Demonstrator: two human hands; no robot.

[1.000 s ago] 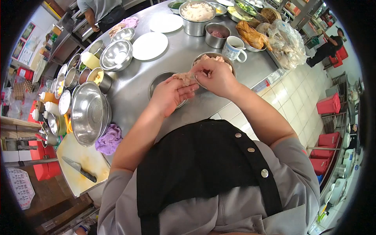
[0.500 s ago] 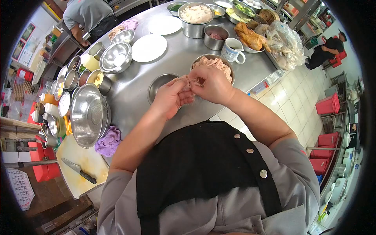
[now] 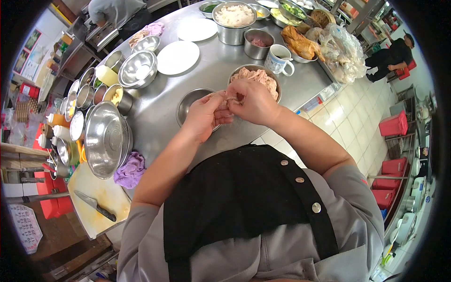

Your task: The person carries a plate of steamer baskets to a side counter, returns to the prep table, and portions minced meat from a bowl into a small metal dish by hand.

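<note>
A small piece of pale meat [image 3: 222, 99] is held between my two hands, mostly covered by the fingers. My left hand [image 3: 204, 116] grips it from the left, over the edge of a steel bowl [image 3: 185, 105] whose inside is partly hidden. On the right, my right hand [image 3: 253, 101] pinches the piece with bent fingers. Just beyond that hand stands a second steel bowl filled with pale pink meat [image 3: 260, 77].
A patterned mug [image 3: 278, 60], a bowl of dark red meat [image 3: 258, 43] and white plates [image 3: 178, 58] stand farther back. Steel bowls [image 3: 105, 141] and a purple cloth [image 3: 130, 170] are at left, near a knife [image 3: 96, 206] on a board. Two people stand beyond the table.
My right hand has come off the front of the meat bowl, showing more of its contents. Both hands have closed in around the piece, which is now less visible.
</note>
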